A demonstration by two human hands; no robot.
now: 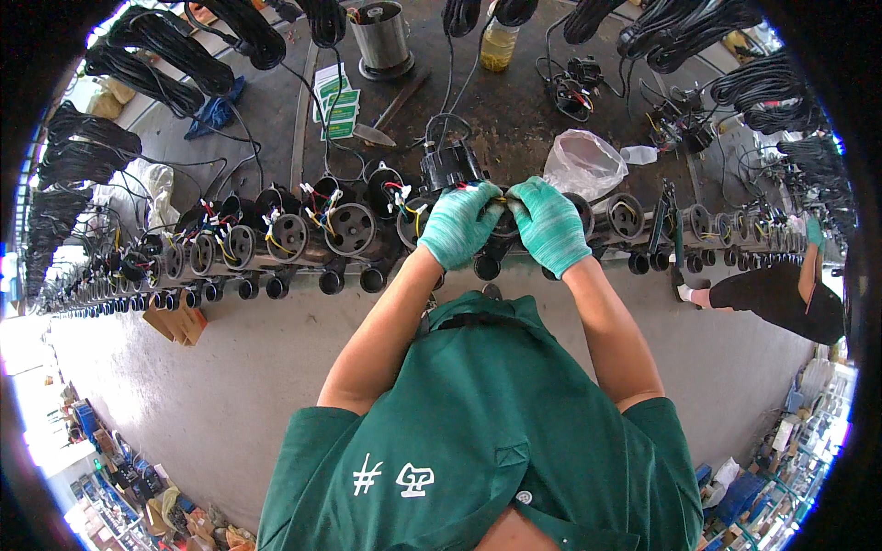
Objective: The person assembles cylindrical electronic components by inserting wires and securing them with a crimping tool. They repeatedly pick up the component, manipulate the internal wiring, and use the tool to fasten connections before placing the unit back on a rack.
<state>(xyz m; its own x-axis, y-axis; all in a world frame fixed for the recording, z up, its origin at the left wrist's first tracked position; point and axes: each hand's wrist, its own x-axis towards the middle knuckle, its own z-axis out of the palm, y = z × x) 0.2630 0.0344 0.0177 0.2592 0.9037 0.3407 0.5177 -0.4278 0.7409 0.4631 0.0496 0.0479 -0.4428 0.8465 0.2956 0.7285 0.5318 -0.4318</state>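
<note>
My left hand (461,225) and my right hand (551,228) wear green knit gloves and meet over one of the round metal housings in the row. Their fingertips pinch together at thin coloured wires (502,198); the glove fingers hide most of what they hold. Just beyond my left fingers a black plastic cover (450,166) lies tilted at the housing's far side, with a black cable running up from it. To the left stands an open housing (350,229) with a holed end face, and loose red, yellow and white wires stick out beside it.
A long row of similar housings runs along the bench edge. On the dark benchtop are a clear plastic bag (585,163), a hammer (390,114), green-and-white cards (338,106), a metal cylinder (382,41) and a bottle of yellowish liquid (499,46). Another person (781,292) is at the right.
</note>
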